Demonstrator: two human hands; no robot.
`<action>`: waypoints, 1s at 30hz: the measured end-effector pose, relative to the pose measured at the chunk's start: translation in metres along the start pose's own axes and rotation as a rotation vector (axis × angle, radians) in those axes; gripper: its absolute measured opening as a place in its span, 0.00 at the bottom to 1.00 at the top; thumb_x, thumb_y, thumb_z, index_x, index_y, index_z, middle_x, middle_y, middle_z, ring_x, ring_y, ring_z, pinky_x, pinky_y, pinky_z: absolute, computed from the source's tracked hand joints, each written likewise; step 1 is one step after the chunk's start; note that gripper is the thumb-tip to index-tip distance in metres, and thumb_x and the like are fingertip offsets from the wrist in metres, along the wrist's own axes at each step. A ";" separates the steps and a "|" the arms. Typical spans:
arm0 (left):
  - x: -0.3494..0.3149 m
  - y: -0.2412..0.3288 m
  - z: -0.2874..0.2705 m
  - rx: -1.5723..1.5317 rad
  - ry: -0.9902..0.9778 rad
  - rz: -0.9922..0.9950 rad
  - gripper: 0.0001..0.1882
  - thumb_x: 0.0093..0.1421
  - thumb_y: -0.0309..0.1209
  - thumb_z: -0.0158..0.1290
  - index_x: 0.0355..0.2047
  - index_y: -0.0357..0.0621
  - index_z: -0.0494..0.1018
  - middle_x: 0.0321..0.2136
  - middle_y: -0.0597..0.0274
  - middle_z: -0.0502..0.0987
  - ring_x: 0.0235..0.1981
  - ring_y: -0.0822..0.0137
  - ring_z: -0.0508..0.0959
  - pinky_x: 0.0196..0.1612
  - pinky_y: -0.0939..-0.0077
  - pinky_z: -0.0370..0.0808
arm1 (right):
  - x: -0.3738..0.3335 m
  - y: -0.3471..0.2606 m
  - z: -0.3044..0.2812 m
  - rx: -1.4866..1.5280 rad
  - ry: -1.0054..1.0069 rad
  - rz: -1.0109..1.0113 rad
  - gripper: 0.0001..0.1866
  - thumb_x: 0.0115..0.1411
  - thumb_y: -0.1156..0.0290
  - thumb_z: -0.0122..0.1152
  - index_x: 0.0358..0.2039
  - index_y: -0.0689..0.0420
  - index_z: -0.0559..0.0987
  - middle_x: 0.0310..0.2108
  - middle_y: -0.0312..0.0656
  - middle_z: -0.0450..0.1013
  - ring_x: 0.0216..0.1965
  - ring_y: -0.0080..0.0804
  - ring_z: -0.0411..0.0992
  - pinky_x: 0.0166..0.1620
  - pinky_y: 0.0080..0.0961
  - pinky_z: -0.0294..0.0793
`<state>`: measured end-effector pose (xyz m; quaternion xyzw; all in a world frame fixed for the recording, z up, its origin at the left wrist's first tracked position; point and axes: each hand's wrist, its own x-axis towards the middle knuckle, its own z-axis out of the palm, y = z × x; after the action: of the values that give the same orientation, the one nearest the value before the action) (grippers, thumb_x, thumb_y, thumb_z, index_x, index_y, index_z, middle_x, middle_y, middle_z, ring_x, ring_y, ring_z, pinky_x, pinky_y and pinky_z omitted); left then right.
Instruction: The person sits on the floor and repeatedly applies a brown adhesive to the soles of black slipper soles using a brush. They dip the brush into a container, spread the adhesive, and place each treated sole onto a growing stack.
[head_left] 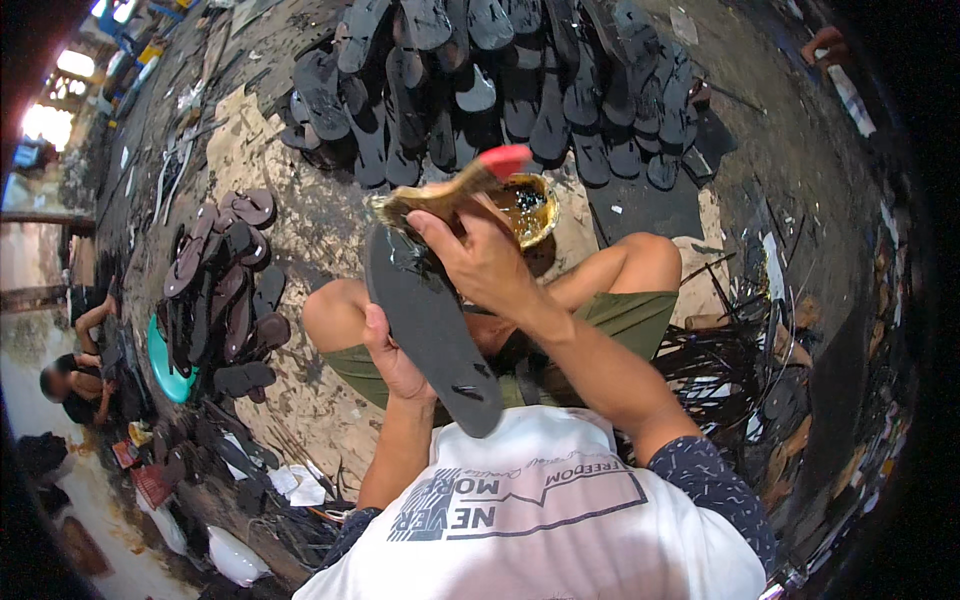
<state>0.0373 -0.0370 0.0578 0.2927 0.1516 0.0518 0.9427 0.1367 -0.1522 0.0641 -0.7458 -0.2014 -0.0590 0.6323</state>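
My left hand (395, 365) grips a dark grey sandal sole (430, 315) by its left edge, thumb up along the side. The sole is tilted, its wide end away from me and its narrow end, with slots cut in it, near my shirt. In my right hand (482, 258) is a glue brush (460, 188) with a red-tipped handle, its bristles at the sole's far end. Wet, shiny glue (405, 250) shows on the sole there. Just beyond my right hand stands a round pot (550, 222) smeared with yellowish glue, partly hidden by that hand and the brush.
Many dark soles (490, 90) lie heaped ahead on the floor. To the left are brown sandals (225, 270) beside a teal basin (165, 360). Black strips (710, 360) tangle at the right. Another person (85, 385) sits at far left. Stained cardboard (310, 240) lies beneath.
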 end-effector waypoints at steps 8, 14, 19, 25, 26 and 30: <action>0.020 0.011 -0.013 -0.100 -0.190 0.050 0.37 0.69 0.62 0.40 0.62 0.43 0.67 0.54 0.54 0.75 0.52 0.57 0.77 0.58 0.59 0.74 | -0.009 -0.001 -0.010 -0.484 -0.106 -0.404 0.14 0.63 0.69 0.64 0.48 0.57 0.82 0.45 0.46 0.77 0.48 0.43 0.75 0.52 0.37 0.73; 0.021 0.013 -0.002 -0.195 -0.060 0.055 0.37 0.68 0.61 0.42 0.63 0.42 0.66 0.55 0.53 0.75 0.52 0.57 0.77 0.54 0.62 0.77 | -0.017 -0.013 0.003 0.083 -0.017 -0.154 0.13 0.60 0.70 0.68 0.44 0.59 0.82 0.40 0.46 0.77 0.46 0.43 0.75 0.50 0.34 0.74; -0.005 0.010 -0.022 -0.126 -0.177 -0.053 0.43 0.67 0.65 0.39 0.65 0.37 0.65 0.58 0.45 0.74 0.52 0.49 0.78 0.55 0.52 0.77 | 0.017 0.049 -0.036 -0.275 -0.131 0.110 0.19 0.62 0.57 0.65 0.44 0.59 0.82 0.39 0.47 0.78 0.46 0.50 0.74 0.50 0.42 0.73; -0.045 -0.002 -0.056 -0.060 0.027 -0.169 0.43 0.68 0.64 0.42 0.64 0.36 0.64 0.56 0.41 0.73 0.49 0.49 0.80 0.52 0.54 0.80 | 0.003 0.124 -0.055 -0.760 -0.167 0.217 0.16 0.62 0.60 0.67 0.44 0.58 0.83 0.40 0.47 0.79 0.44 0.47 0.76 0.48 0.37 0.73; -0.053 -0.002 -0.053 0.052 0.091 -0.133 0.41 0.68 0.63 0.42 0.63 0.36 0.65 0.55 0.42 0.74 0.47 0.51 0.80 0.51 0.56 0.80 | 0.007 0.120 -0.058 -0.708 -0.180 0.268 0.15 0.61 0.61 0.68 0.43 0.57 0.83 0.41 0.47 0.79 0.44 0.45 0.76 0.48 0.37 0.73; -0.032 -0.001 -0.067 0.117 0.069 -0.118 0.39 0.69 0.62 0.43 0.62 0.36 0.66 0.52 0.53 0.77 0.43 0.65 0.79 0.47 0.71 0.78 | 0.015 0.086 -0.095 -0.505 0.307 -0.227 0.11 0.62 0.69 0.69 0.44 0.58 0.83 0.40 0.43 0.80 0.42 0.37 0.78 0.47 0.33 0.75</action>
<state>-0.0146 -0.0083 0.0131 0.3358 0.2040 -0.0028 0.9196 0.1987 -0.2510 0.0083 -0.8343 -0.1644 -0.2894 0.4396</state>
